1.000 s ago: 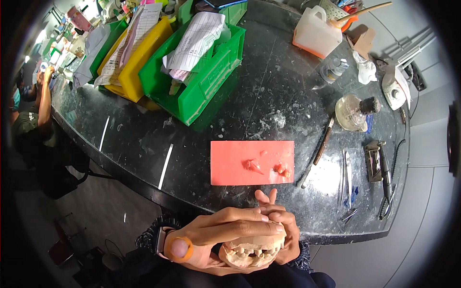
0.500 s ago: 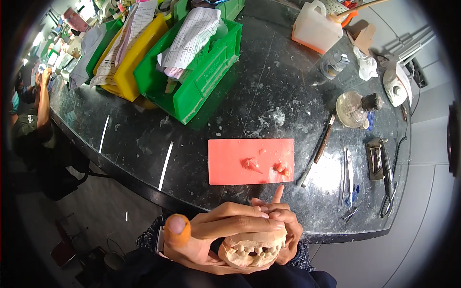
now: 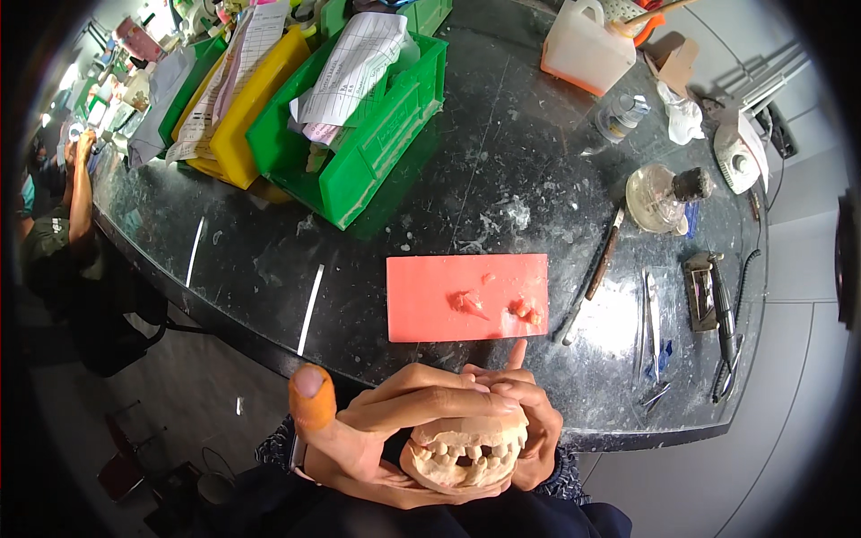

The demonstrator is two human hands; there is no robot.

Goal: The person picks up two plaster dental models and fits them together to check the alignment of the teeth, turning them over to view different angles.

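Note:
I hold a cream plaster dental model [image 3: 462, 457], upper and lower arches closed together, low at the table's front edge. My left hand [image 3: 377, 430] wraps it, fingers across the top and under it, its thumb raised with an orange covering round it. My right hand [image 3: 536, 430] grips the model's right side, one finger pointing up. Just beyond lies a pink rectangular sheet [image 3: 421, 296] with small pink lumps and bits on it.
Green [image 3: 377, 170] and yellow [image 3: 256, 90] bins with papers stand back left. A plastic jug [image 3: 587, 45], glass burner [image 3: 650, 197], brush [image 3: 605, 255], metal tweezers [image 3: 653, 314] and handpiece [image 3: 722, 309] lie right. Another person [image 3: 58, 233] works at far left.
My left thumb has moved left and upward, away from the model. Both hands and the model have shifted slightly up and left in the view.

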